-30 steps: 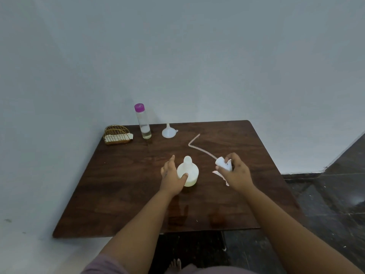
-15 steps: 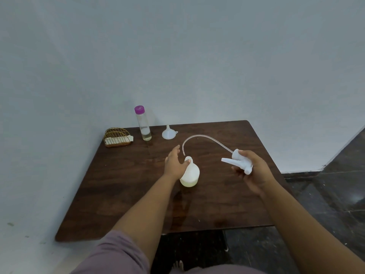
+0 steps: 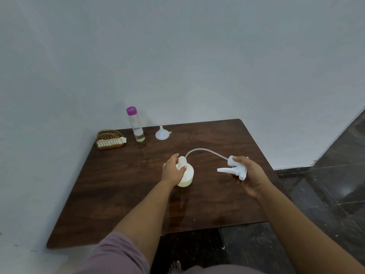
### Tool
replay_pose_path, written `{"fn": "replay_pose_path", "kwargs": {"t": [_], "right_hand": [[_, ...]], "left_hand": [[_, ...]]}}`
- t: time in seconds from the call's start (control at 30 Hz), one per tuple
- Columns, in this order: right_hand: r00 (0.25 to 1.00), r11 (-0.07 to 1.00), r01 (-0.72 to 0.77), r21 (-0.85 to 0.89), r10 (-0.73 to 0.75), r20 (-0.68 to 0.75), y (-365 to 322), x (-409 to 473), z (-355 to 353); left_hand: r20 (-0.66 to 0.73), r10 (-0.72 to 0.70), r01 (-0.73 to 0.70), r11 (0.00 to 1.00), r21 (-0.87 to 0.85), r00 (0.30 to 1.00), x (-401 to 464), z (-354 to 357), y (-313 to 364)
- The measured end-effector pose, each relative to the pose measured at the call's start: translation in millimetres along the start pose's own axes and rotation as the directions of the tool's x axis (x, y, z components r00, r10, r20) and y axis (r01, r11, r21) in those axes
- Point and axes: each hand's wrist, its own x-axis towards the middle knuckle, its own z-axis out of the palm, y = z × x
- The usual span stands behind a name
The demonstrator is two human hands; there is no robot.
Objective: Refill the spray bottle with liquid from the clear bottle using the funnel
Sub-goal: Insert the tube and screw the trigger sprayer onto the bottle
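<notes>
A white spray bottle [image 3: 186, 176] stands in the middle of the dark wooden table [image 3: 126, 186]. My left hand [image 3: 172, 171] grips it around the neck and shoulder. My right hand [image 3: 248, 175] holds the white trigger sprayer head [image 3: 235, 169] off to the right of the bottle. Its clear dip tube [image 3: 205, 150] arcs back, with the tip still at the bottle's mouth. The clear bottle [image 3: 135, 125] with a purple cap stands at the back left, a little liquid in its bottom. Beside it a white funnel [image 3: 162, 133] sits mouth down.
A small gold wire basket [image 3: 109, 139] with a white item in it sits at the table's back left corner. A pale wall runs behind and to the left. Dark tiled floor lies to the right of the table.
My right hand has drawn the sprayer head out to the right of the bottle, pulling the tube nearly free. My left hand closed round the bottle's neck.
</notes>
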Motion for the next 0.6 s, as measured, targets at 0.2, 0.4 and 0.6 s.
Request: {"fn": "replay_pose_path", "kwargs": {"t": [0.2,0.4,0.6], "right_hand": [[0.999,1.000,-0.022,-0.021,0.021,-0.039,0,-1,5],[0.995,0.997,0.079,0.013,-0.078,-0.067,-11,-11,15],[0.992,0.993,0.101,0.069,-0.095,-0.085,-14,-10,15]], "left_hand": [[-0.002,0.025,-0.025,0.999,0.026,1.000,1,1,-1],[0.006,0.041,-0.041,0.998,0.051,0.999,5,-2,-2],[-0.012,0.022,-0.022,0.999,0.047,1.000,9,0,-5]]}}
